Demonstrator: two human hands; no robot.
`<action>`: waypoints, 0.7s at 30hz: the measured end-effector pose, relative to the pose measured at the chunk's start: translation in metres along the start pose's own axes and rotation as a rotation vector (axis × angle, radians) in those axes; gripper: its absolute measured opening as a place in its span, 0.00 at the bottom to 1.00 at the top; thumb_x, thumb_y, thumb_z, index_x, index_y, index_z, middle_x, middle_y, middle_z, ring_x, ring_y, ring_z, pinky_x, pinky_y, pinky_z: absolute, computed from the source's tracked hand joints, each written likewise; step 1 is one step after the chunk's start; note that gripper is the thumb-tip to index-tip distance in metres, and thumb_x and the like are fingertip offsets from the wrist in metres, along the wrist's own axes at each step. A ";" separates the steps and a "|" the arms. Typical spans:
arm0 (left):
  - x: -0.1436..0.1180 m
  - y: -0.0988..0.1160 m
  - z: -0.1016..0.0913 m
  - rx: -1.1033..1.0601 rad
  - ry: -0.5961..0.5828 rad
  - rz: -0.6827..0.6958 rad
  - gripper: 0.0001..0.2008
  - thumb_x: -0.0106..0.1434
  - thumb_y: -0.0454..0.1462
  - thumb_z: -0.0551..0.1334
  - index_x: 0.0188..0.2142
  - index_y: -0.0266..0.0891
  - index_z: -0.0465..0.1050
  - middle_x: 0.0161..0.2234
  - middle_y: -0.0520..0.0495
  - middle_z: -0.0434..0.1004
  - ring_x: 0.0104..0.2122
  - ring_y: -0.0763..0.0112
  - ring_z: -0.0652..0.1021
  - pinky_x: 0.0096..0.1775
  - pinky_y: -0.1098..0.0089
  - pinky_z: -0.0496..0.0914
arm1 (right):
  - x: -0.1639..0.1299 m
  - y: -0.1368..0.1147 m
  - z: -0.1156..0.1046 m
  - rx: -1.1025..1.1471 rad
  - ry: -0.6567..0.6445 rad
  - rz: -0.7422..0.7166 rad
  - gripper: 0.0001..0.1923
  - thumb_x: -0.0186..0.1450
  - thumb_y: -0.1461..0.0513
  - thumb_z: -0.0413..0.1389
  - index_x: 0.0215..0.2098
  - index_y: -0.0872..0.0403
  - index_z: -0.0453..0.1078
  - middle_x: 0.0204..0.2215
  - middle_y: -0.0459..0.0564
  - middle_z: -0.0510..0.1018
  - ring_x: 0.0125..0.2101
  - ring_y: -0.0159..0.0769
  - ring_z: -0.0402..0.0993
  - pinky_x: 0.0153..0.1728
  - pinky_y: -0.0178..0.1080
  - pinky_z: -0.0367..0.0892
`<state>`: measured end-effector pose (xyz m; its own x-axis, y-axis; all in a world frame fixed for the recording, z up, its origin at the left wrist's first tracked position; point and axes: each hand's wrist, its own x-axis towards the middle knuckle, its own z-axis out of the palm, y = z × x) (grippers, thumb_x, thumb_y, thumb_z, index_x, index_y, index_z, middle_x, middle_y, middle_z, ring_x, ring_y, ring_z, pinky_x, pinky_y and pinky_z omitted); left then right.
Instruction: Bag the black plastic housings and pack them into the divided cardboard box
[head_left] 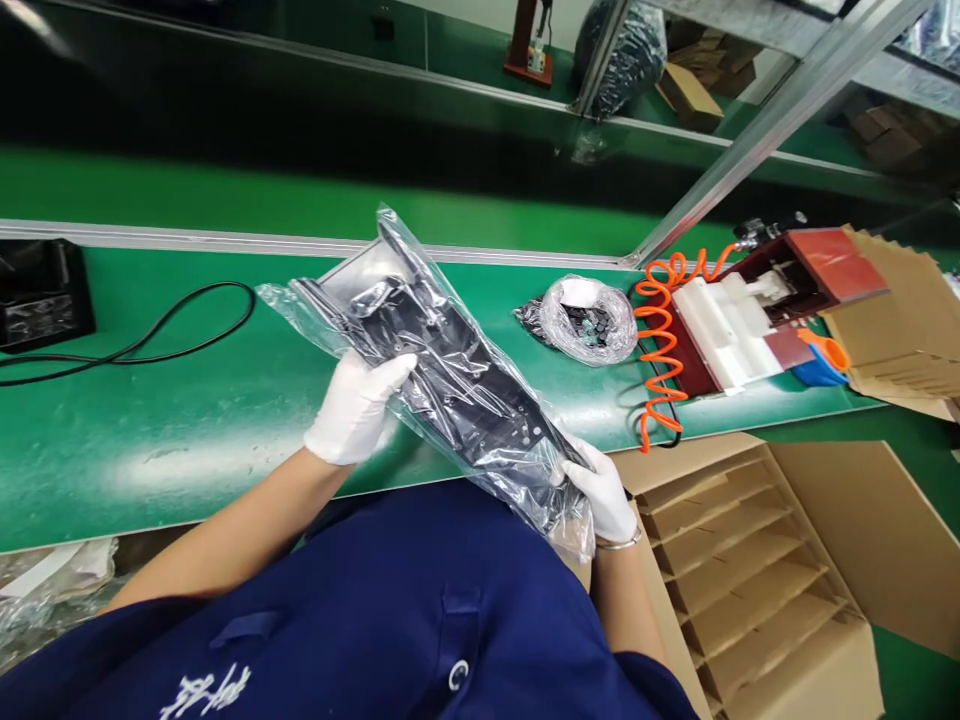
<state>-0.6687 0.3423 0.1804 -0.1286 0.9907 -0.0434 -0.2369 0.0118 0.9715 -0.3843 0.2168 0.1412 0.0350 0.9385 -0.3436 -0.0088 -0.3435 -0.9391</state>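
— What is being held, and how does it lie?

— A long black part (457, 385) sealed in a clear plastic bag (390, 270), held in the air above the near edge of the green bench (187, 420). Its long axis runs on a diagonal: the far end points up and to the left, toward the back of the bench, and the near end points down and to the right, toward the person's body.

— And the hands?

— Both wear white gloves. The left hand (356, 405) has its grip clamped on the bag about the middle of the part, from the left side. The right hand (600, 490) has its grip closed on the near, lower end, partly hidden behind the crumpled plastic.

— What lies around it?

— Just right of the right hand stands an open cardboard box (885, 540) with cardboard dividers (750, 570) forming slots. On the bench beyond, a small clear bag of dark pieces (589, 320), then an orange coiled hose (660, 340) touching a red and white fixture (750, 320). Far to the left a black cable (180, 320) loops across the bench, well apart from the part.
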 end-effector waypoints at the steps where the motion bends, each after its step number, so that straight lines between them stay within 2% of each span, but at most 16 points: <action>1: 0.001 0.000 0.000 -0.008 0.011 -0.004 0.25 0.47 0.46 0.76 0.43 0.41 0.78 0.37 0.50 0.84 0.43 0.58 0.81 0.53 0.58 0.74 | 0.000 -0.002 0.001 0.007 -0.002 -0.002 0.32 0.59 0.46 0.63 0.57 0.53 0.75 0.24 0.46 0.78 0.27 0.41 0.73 0.36 0.45 0.73; 6: 0.005 -0.001 -0.002 -0.019 0.053 -0.002 0.21 0.45 0.42 0.77 0.37 0.39 0.78 0.33 0.52 0.82 0.41 0.61 0.79 0.53 0.59 0.74 | -0.001 -0.006 0.003 0.022 -0.016 -0.012 0.34 0.58 0.44 0.64 0.57 0.53 0.75 0.26 0.47 0.79 0.29 0.43 0.75 0.39 0.46 0.73; 12: 0.012 -0.004 -0.001 -0.026 0.039 -0.003 0.19 0.44 0.41 0.76 0.36 0.39 0.77 0.33 0.52 0.81 0.42 0.61 0.79 0.55 0.58 0.73 | 0.002 -0.010 0.000 0.002 -0.027 -0.057 0.35 0.59 0.42 0.64 0.57 0.51 0.75 0.34 0.50 0.82 0.35 0.46 0.78 0.43 0.46 0.74; 16: 0.021 0.000 0.013 0.104 -0.013 0.059 0.19 0.47 0.42 0.74 0.38 0.37 0.78 0.35 0.52 0.83 0.45 0.59 0.79 0.60 0.54 0.69 | 0.003 -0.021 -0.006 -0.034 -0.185 -0.109 0.39 0.61 0.40 0.60 0.61 0.53 0.70 0.28 0.46 0.80 0.35 0.44 0.78 0.47 0.47 0.72; 18: 0.020 0.006 0.028 0.224 -0.063 0.115 0.17 0.48 0.41 0.73 0.39 0.39 0.80 0.37 0.51 0.84 0.46 0.57 0.80 0.61 0.52 0.68 | -0.002 -0.022 -0.008 -0.075 -0.196 -0.123 0.34 0.61 0.41 0.61 0.55 0.54 0.73 0.29 0.44 0.80 0.37 0.42 0.77 0.48 0.45 0.71; 21: 0.015 0.013 0.054 0.351 -0.218 0.176 0.15 0.50 0.42 0.72 0.39 0.46 0.83 0.43 0.54 0.84 0.50 0.52 0.80 0.62 0.50 0.67 | -0.016 -0.013 -0.018 -0.136 -0.048 -0.128 0.24 0.58 0.43 0.63 0.39 0.53 0.76 0.30 0.43 0.78 0.34 0.37 0.75 0.41 0.40 0.72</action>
<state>-0.6214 0.3645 0.2049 0.0770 0.9867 0.1434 0.1162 -0.1518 0.9816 -0.3663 0.2061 0.1593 -0.0207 0.9744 -0.2239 0.1283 -0.2195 -0.9671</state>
